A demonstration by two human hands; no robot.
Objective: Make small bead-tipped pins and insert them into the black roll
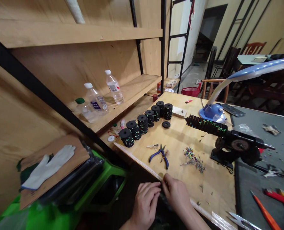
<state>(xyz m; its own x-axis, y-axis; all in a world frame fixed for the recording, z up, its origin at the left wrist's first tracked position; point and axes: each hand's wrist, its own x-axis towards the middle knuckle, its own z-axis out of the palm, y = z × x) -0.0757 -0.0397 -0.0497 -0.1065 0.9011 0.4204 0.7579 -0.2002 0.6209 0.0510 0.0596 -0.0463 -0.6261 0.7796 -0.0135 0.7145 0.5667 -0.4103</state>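
At the front edge of the wooden table (pixel 177 140), my left hand (pixel 145 201) and my right hand (pixel 176 191) are close together with fingers curled. Both look pinched, but whatever is between the fingertips is too small or hidden to make out. Just beyond them lie blue-handled pliers (pixel 160 155), jaws pointing away. To their right is a loose pile of small multicoloured beads (pixel 194 158). Several black spools (pixel 142 124) speckled with coloured bits stand in a row at the left. A black hand-cranked winder (pixel 240 145) carries a long black coil (pixel 205 125) dotted with coloured bits.
A blue desk lamp (pixel 212 111) stands behind the winder, near a phone (pixel 233 110). Scissors (pixel 243 220) and an orange pointed tool (pixel 264 209) lie at the right. Plastic bottles (pixel 114 88) line the left shelf. A white glove (pixel 48 166) rests on cardboard over a green stool.
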